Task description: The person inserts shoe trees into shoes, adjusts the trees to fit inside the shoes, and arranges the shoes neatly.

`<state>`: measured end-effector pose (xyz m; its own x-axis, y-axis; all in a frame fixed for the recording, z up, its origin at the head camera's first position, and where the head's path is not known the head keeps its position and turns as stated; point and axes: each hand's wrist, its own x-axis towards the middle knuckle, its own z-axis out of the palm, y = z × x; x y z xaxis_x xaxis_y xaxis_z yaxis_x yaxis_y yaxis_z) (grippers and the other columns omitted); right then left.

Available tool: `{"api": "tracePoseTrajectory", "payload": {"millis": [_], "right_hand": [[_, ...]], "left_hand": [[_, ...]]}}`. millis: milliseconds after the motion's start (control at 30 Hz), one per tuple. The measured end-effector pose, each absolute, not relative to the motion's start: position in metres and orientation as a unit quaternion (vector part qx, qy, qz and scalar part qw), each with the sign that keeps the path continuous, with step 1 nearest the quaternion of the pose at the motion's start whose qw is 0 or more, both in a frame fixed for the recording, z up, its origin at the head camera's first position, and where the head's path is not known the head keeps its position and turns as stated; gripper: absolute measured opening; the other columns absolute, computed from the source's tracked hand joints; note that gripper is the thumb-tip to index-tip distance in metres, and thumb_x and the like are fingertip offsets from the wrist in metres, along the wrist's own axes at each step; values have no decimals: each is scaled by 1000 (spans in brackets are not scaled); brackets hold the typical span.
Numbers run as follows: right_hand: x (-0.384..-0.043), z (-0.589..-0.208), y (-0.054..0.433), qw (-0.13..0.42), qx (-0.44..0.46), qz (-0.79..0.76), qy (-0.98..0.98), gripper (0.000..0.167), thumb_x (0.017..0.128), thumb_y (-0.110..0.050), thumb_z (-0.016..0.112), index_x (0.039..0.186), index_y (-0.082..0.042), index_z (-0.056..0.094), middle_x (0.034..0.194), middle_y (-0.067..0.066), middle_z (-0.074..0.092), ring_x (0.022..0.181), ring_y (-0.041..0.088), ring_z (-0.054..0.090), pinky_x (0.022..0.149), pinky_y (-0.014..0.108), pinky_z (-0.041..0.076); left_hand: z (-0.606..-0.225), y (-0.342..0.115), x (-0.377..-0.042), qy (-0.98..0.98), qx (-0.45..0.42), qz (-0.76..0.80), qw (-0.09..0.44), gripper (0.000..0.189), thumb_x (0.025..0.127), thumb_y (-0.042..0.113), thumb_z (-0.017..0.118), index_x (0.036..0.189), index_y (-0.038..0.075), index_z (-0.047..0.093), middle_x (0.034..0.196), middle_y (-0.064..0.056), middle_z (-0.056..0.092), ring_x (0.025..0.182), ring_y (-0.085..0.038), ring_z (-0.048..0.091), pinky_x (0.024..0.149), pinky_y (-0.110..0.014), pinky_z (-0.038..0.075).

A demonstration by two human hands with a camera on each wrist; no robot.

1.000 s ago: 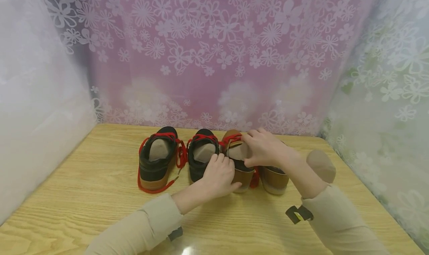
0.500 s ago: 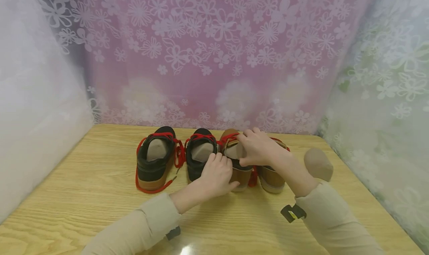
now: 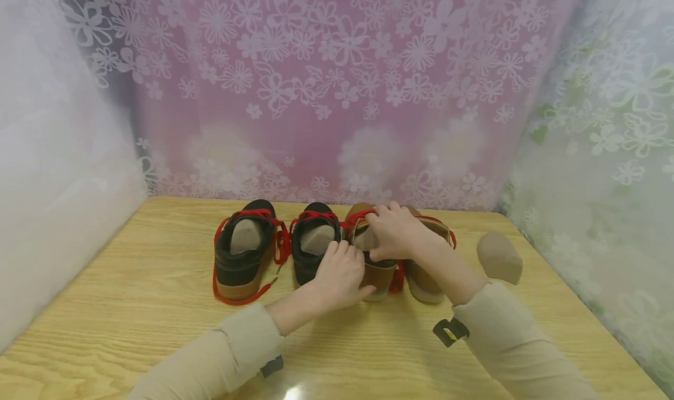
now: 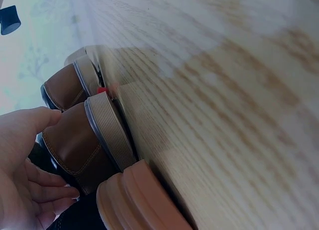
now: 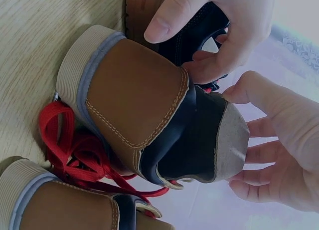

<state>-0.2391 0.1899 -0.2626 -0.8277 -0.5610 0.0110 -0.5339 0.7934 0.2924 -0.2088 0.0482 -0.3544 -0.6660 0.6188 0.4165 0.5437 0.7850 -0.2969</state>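
Observation:
A brown shoe with a dark lining [image 3: 380, 280] and red laces stands third in a row of shoes. My left hand [image 3: 339, 274] grips its heel end, fingers at the collar's left side. In the left wrist view the thumb touches the brown heel [image 4: 75, 140]. My right hand [image 3: 397, 233] holds a beige shoe insert [image 5: 233, 140] partly inside the shoe opening, thumb on one edge and fingers on the other. The insert's lower part is hidden in the shoe. Another brown shoe [image 3: 421, 286] stands right beside it, partly behind my right forearm.
Two black shoes [image 3: 239, 274] [image 3: 306, 265] with red laces stand to the left, each with a beige insert inside. A loose beige insert [image 3: 500, 257] lies on the wooden table [image 3: 158, 324] at the right. A pink flowered curtain [image 3: 326, 142] hangs behind.
My right hand has shifted slightly left on the insert, and its forearm now covers less of the fourth shoe. My left hand stays at the third shoe.

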Motion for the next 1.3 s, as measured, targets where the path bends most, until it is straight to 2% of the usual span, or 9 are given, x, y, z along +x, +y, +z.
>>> {"api": "tracePoseTrajectory", "payload": {"millis": [200, 467, 933, 1300], "right_hand": [[-242, -265, 188, 54, 289, -142, -945, 52, 71, -39, 72, 105, -1, 59, 94, 13, 55, 88, 36, 51, 71, 46, 47], [-245, -269, 189, 46, 284, -139, -948, 59, 73, -39, 71, 115, 0, 57, 106, 18, 55, 99, 40, 50, 79, 50, 45], [-251, -277, 191, 82, 292, -124, -945, 55, 72, -39, 72, 108, 0, 59, 98, 16, 56, 94, 39, 52, 77, 50, 46], [-252, -284, 192, 75, 291, -93, -949, 59, 73, -38, 74, 115, 0, 58, 110, 19, 54, 103, 40, 49, 82, 52, 44]], "left_hand": [[-355, 48, -210, -908, -322, 74, 258, 60, 74, 66, 60, 89, 7, 62, 81, -3, 58, 77, -19, 47, 70, -31, 32], [-355, 49, -209, -910, -320, 75, 254, 62, 74, 66, 60, 91, 7, 63, 83, -3, 59, 78, -19, 47, 71, -31, 33], [-356, 49, -209, -907, -321, 68, 265, 61, 72, 67, 61, 89, 8, 62, 83, -3, 59, 78, -20, 47, 70, -31, 32], [-358, 48, -210, -903, -321, 65, 278, 60, 72, 65, 62, 89, 7, 62, 82, -3, 59, 77, -19, 47, 70, -31, 33]]}}
